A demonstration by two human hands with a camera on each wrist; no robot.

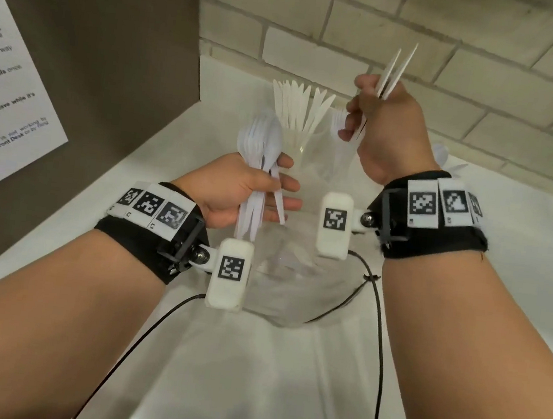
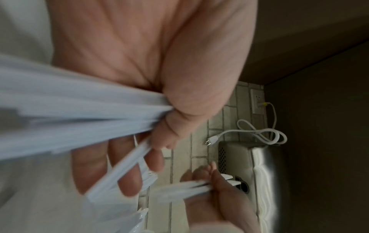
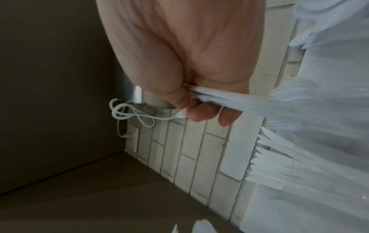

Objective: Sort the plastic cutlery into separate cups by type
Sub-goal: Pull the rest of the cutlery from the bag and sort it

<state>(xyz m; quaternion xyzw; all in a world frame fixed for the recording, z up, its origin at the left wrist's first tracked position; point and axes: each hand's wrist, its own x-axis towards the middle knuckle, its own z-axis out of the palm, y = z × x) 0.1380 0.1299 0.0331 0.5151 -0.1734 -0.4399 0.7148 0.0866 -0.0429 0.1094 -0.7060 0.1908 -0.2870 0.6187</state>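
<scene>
A bunch of white spoons (image 1: 258, 159) is being held in the left hand (image 1: 236, 187), bowls up. Two forks (image 1: 381, 93) are being gripped in the right hand (image 1: 386, 125), just above the cup of forks (image 1: 339, 147), beside the cup of knives (image 1: 298, 122).

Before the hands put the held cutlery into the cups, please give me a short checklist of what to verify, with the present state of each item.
1. Left hand grips the spoons firmly: ok.
2. Left bundle holds only spoons: cannot tell, one piece sticks out at an angle.
3. Right hand grips its pieces: ok.
4. Type of the right hand's pieces: cannot tell, ends hidden.
5. Cup of knives stands upright: ok.
6. Cup of forks is reachable: ok, beside the right hand.
</scene>
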